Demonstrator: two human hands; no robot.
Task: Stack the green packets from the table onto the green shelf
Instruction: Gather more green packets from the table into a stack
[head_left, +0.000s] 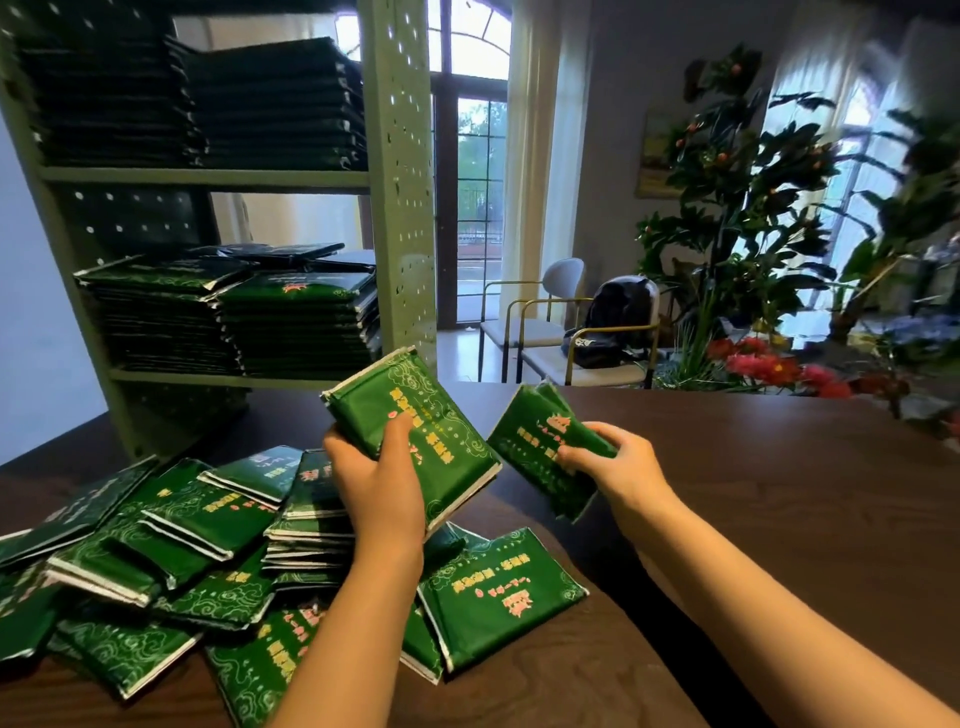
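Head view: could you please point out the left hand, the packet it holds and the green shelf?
Left hand (379, 486), head view, its back.
Held packet (441, 431), head view, printed front face.
Green shelf (400, 208), head view, perforated right upright.

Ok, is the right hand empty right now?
No, the right hand grips green packets above the table, and the left hand grips another packet.

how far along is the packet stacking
Well underway. Done: the green shelf holds tall packet stacks on two levels. In hand: the left hand grips one bundle of packets, the right hand a second bundle, both raised above the table. Left: a large loose pile on the table.
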